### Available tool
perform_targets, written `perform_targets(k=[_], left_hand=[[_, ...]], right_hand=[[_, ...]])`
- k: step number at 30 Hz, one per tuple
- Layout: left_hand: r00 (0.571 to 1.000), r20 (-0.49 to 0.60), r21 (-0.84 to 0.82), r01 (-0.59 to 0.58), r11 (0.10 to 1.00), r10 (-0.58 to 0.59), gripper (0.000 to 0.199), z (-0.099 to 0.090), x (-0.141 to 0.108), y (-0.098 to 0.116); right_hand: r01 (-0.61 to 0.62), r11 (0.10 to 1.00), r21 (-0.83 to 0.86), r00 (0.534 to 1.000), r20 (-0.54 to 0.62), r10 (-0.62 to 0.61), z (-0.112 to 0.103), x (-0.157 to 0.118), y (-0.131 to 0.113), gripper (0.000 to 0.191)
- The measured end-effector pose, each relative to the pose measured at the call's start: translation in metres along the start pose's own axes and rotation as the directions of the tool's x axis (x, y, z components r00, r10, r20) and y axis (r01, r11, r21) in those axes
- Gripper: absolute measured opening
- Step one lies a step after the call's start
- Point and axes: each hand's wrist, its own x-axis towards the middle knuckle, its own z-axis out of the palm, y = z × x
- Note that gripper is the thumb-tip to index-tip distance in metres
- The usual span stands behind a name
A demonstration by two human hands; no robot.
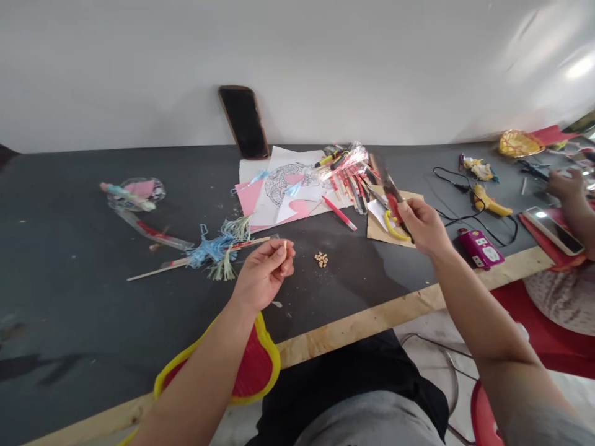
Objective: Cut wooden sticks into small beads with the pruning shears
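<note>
My left hand (264, 272) is closed, pinching a tiny pale piece, seemingly a bit of wooden stick (285, 245), between thumb and fingertips. Just to its right, a small pile of short wooden bits (320, 259) lies on the dark tabletop. My right hand (423, 226) is wrapped round the handle of a knife (389, 184), its blade slanting up and away to the left. Beneath the knife are yellow-handled scissors (395, 228) on a brown card (374, 230). Blue and pale green tassels (211, 249) with thin sticks lie left of my left hand.
A phone (245, 121) leans on the wall. Printed dragon paper (288, 183), a pink marker (339, 214) and bundled sticks lie before it. A yellow glue gun (493, 201) with cord and a purple box (481, 249) are right, near another person's hand (567, 184). A red-and-yellow shape (253, 365) overlaps the front edge.
</note>
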Motion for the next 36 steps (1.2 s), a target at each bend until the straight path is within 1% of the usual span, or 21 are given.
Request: perform_targets(k=[1,2,3,5,6,7,8,9,10,11,12,13,14,15,16,18,19,21,28,36], left_hand=[[1.0,-0.001,0.002,0.007,1.0,-0.007,0.028,0.0,0.0,0.0],[1.0,-0.002,0.002,0.01,1.0,-0.01,0.028,0.001,0.0,-0.001],[1.0,-0.001,0.002,0.011,1.0,-0.011,0.028,0.002,0.0,-0.001],[1.0,0.006,-0.001,0.009,1.0,-0.009,0.028,0.003,0.0,-0.001],[1.0,0.01,-0.003,0.008,1.0,-0.008,0.028,0.003,0.0,-0.001],[1.0,0.011,-0.007,0.006,1.0,-0.006,0.028,0.004,-0.001,-0.001],[1.0,0.011,-0.011,0.005,1.0,-0.005,0.028,0.004,-0.001,-0.001],[1.0,0.008,-0.017,0.002,1.0,-0.002,0.028,0.004,-0.001,-0.001],[1.0,0.002,-0.022,-0.002,1.0,0.003,0.028,0.004,-0.002,-0.001],[1.0,-0.007,-0.024,-0.01,1.0,0.009,0.028,0.003,-0.002,-0.001],[1.0,-0.018,-0.023,-0.021,1.0,0.02,0.028,0.003,-0.002,-0.001],[0.999,-0.03,-0.019,-0.035,0.999,0.034,0.027,0.002,-0.002,-0.001],[0.998,-0.042,-0.011,-0.054,0.998,0.053,0.027,0.001,-0.001,-0.001],[0.996,-0.052,-0.003,-0.076,0.997,0.075,0.028,0.001,-0.001,-0.001],[0.993,-0.061,0.005,-0.098,0.995,0.098,0.028,0.001,-0.001,-0.002],[0.987,-0.077,0.019,-0.14,0.99,0.141,0.029,0.001,-0.001,-0.002],[0.984,-0.085,0.029,-0.157,0.987,0.158,0.03,0.001,-0.001,-0.003],[0.978,-0.098,0.054,-0.177,0.983,0.182,0.03,0.001,-0.001,-0.004],[0.977,-0.086,0.123,-0.185,0.975,0.196,0.031,-0.002,-0.001,-0.008],[0.976,-0.087,0.16,-0.183,0.97,0.198,0.033,-0.001,-0.003,-0.01]], right_hand=[[-0.001,0.984,0.177,1.0,0.008,0.0,0.001,-0.003,-0.005,0.046],[0.002,0.945,0.327,0.999,0.036,-0.015,0.004,-0.007,-0.011,0.047],[-0.018,0.899,0.437,0.994,0.101,-0.029,0.007,-0.011,-0.017,0.047],[-0.085,0.837,0.541,0.968,0.243,-0.059,0.016,-0.019,-0.027,0.041],[-0.104,0.823,0.558,0.952,0.295,-0.079,0.021,-0.023,-0.031,0.033],[-0.107,0.829,0.549,0.933,0.343,-0.107,0.025,-0.025,-0.033,0.026],[-0.085,0.852,0.517,0.911,0.386,-0.143,0.029,-0.027,-0.035,0.029],[-0.031,0.887,0.461,0.886,0.423,-0.189,0.034,-0.028,-0.037,0.037],[0.062,0.921,0.385,0.856,0.454,-0.247,0.038,-0.028,-0.038,0.042],[0.184,0.939,0.29,0.825,0.474,-0.308,0.043,-0.028,-0.038,0.044],[0.319,0.93,0.184,0.795,0.482,-0.369,0.048,-0.029,-0.039,0.042],[0.447,0.891,0.074,0.764,0.486,-0.424,0.053,-0.029,-0.039,0.039],[0.553,0.833,-0.034,0.734,0.493,-0.467,0.059,-0.03,-0.04,0.036],[0.628,0.767,-0.135,0.708,0.508,-0.491,0.064,-0.032,-0.041,0.034],[0.676,0.703,-0.222,0.69,0.526,-0.498,0.068,-0.033,-0.041,0.032],[0.722,0.603,-0.34,0.671,0.559,-0.488,0.076,-0.036,-0.041,0.033],[0.729,0.574,-0.374,0.669,0.567,-0.481,0.078,-0.037,-0.04,0.033],[0.734,0.545,-0.406,0.669,0.57,-0.477,0.08,-0.038,-0.039,0.034],[0.748,0.489,-0.449,0.661,0.573,-0.485,0.078,-0.039,-0.032,0.039],[0.751,0.491,-0.442,0.655,0.589,-0.472,0.077,-0.042,-0.031,0.039]])
